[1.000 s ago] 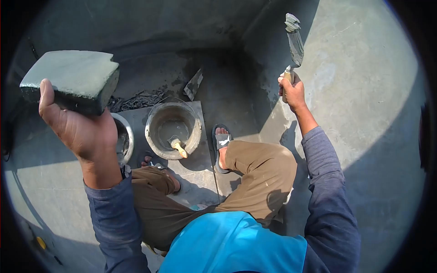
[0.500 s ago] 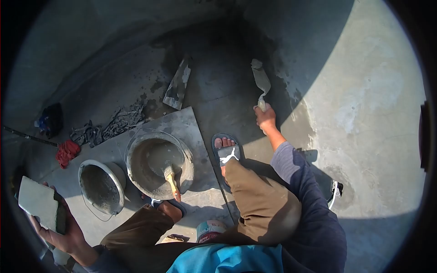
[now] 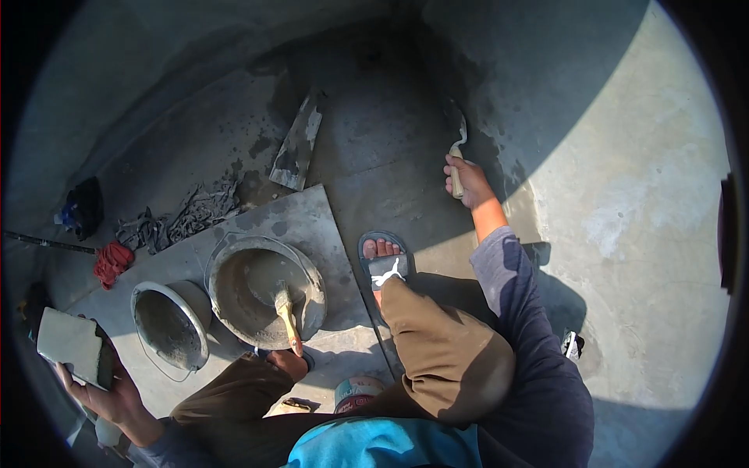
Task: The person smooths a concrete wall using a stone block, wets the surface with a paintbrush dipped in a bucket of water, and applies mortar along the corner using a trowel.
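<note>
At the lower left, my left hand holds up a block-like float with a pale flat face, its fingers behind and below it. My right hand is wrapped round the wooden handle of a trowel, near the dark corner of the wall. The trowel's blade points away and is hard to make out in the shadow. A brush leans inside a large mortar-stained bucket, its handle over the near rim. Beside that bucket a smaller one tilts, with grey residue inside.
Both buckets stand on a flat board. Past it lie a grey rag, a red cloth, a dark bag and a stained metal strip. My sandalled foot is right of the board; a tub sits between my legs.
The float has come down from high on the left to the lower left. The trowel has moved lower and toward the shaded corner; the grey lump seen on its tip earlier no longer shows.
</note>
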`<action>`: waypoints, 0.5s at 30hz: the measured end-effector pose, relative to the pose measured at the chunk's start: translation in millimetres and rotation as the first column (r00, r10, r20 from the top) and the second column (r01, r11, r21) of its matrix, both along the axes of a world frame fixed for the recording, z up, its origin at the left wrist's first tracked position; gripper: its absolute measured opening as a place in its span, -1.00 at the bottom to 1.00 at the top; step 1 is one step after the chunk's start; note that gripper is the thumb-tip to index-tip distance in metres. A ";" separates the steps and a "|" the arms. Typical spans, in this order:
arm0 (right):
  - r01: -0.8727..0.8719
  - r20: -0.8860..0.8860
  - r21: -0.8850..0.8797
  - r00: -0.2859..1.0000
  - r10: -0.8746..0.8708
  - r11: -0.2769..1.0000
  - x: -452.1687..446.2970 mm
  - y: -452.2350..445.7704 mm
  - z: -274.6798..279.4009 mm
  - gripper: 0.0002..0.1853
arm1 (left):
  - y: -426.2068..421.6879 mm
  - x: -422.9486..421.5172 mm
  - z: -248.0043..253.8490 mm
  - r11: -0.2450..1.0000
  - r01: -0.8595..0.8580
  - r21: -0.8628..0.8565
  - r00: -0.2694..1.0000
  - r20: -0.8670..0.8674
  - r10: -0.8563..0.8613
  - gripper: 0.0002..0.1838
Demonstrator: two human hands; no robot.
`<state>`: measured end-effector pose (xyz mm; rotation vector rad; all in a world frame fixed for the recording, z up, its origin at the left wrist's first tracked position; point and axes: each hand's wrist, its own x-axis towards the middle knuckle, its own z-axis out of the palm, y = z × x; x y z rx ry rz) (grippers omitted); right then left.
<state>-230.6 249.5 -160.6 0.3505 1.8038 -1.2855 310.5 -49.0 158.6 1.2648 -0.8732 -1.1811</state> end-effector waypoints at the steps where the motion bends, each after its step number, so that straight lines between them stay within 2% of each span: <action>1: 0.017 -0.005 -0.018 1.000 -0.017 1.000 1.2 3.0 4.6 -0.67 | -0.9 -2.0 -0.4 1.000 -0.001 0.003 1.000 0.000 0.001 -0.51; 3: 0.061 -0.030 -0.065 0.998 -0.063 0.996 10.6 8.6 14.8 -0.65 | -2.6 -2.1 2.1 0.998 -0.059 0.027 0.998 -0.005 0.059 -0.52; 7: 0.118 -0.135 -0.047 0.983 -0.123 0.992 52.8 30.0 30.8 -0.66 | 0.3 11.3 1.7 1.000 -0.025 0.010 0.999 -0.040 0.025 -0.49; 9: 0.082 -0.283 -0.001 0.956 -0.079 0.997 75.6 34.2 36.3 -0.69 | -1.1 29.6 -1.3 0.986 0.166 -0.014 0.983 -0.075 -0.166 -0.46; 15: -0.065 -0.185 0.117 0.979 0.086 0.991 56.0 27.3 10.3 -0.68 | 5.1 12.7 2.6 0.994 0.111 0.017 0.992 -0.068 -0.110 -0.43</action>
